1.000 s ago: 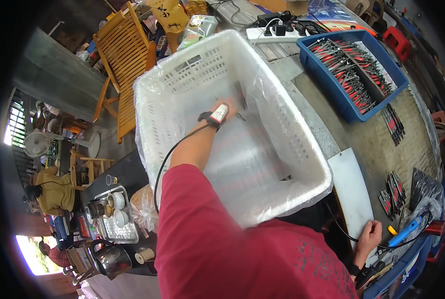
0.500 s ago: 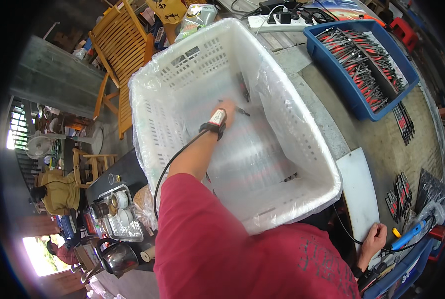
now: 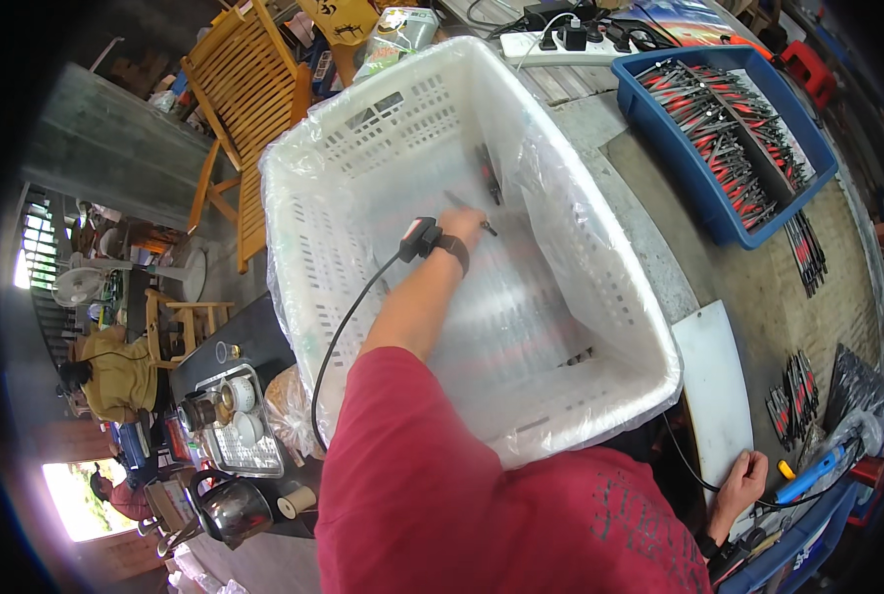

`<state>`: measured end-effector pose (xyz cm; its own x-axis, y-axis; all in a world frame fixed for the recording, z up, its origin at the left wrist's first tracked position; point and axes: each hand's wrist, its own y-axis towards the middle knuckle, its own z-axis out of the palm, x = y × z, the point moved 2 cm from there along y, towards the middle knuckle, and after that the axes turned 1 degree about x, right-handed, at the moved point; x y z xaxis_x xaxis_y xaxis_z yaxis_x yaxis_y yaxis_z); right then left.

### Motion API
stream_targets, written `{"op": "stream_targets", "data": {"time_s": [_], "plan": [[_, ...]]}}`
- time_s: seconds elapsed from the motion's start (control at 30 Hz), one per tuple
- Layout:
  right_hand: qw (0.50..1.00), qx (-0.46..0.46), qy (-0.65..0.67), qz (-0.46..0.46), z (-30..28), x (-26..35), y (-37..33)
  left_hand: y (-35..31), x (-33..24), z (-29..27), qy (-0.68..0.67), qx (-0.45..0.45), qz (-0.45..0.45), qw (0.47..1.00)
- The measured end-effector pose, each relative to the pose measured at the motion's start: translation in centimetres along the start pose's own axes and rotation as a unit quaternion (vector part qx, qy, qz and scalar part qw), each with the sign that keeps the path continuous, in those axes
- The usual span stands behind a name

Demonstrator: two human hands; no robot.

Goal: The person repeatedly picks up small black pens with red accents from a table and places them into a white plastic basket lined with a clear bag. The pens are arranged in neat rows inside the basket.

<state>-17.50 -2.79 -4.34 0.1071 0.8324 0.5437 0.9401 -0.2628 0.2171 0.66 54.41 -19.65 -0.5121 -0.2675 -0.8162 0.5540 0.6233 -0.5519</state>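
White plastic crate [image 3: 600,267], far half: my left hand [image 3: 463,226] covers a slim dark tool [image 3: 490,229]; my right hand [image 3: 742,483] rests apart, near right; I cannot tell either grip. Tool likely light, stiff, best held mid-length.

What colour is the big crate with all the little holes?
The crate is white, with see-through plastic over it; the head view shows it best.

Left of the tub [image 3: 711,205], the crate [image 3: 561,203] apparently holds tools [image 3: 490,178].
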Motion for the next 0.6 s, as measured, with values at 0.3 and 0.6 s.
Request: {"op": "stream_targets", "data": {"time_s": [0.3, 0.6], "plan": [[1.000, -0.006, 0.004, 0.000, 0.1, 0.0, 0.0, -1.3, -3.3, -0.2, 0.302, -0.073, 0.202, 0.929], [1.000, 0.001, 0.006, -0.006, 0.1, -0.4, 0.0, 1.9, -4.2, 1.4, 0.345, -0.080, 0.177, 0.918]]}}
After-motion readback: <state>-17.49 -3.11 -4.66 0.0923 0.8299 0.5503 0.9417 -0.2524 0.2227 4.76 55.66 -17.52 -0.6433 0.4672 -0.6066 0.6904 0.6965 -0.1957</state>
